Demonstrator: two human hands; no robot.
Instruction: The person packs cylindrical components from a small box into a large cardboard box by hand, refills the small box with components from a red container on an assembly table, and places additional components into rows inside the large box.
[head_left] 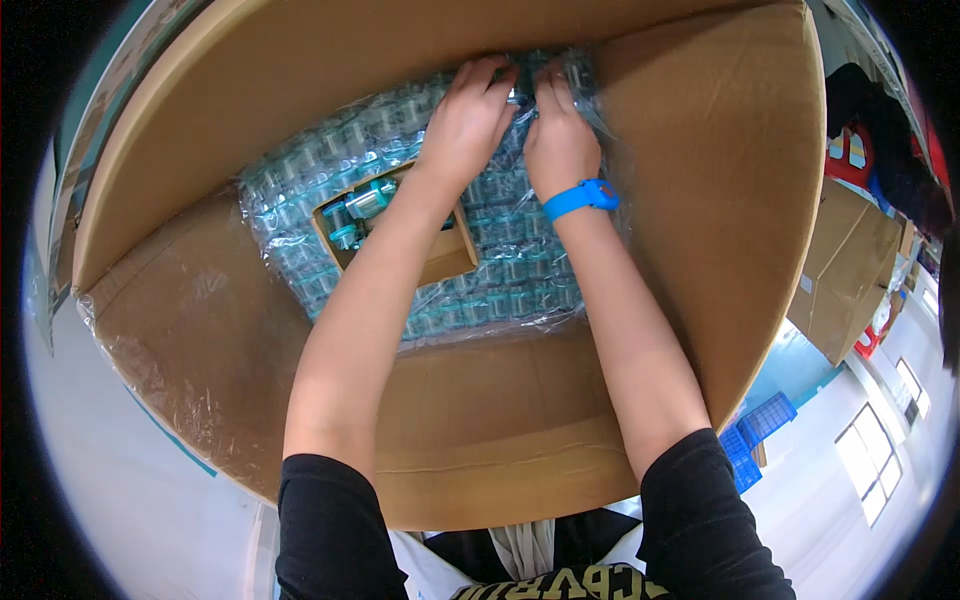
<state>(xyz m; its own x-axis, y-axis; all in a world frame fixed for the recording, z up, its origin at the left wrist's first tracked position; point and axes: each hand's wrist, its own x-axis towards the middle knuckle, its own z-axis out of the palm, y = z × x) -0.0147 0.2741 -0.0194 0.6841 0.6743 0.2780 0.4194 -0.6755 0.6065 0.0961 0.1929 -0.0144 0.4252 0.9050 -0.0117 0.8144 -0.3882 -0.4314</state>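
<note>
See black sleeves (335, 530), cut off by the lower edge. Look down into a big brown carton (710, 150). Find a small open box (455, 258) inside, partly hidden by the left forearm, with teal-ended containers (372, 198) in it. Note teal-and-clear jars (512, 265) in rows around it, blurred by plastic film. Find left hand (467, 122) curled, right hand (563, 147) straighter, at the far rows; cannot tell whether gripping, fingertips obscured. Outside, make out blue crates (768, 417), small and warped.
</note>
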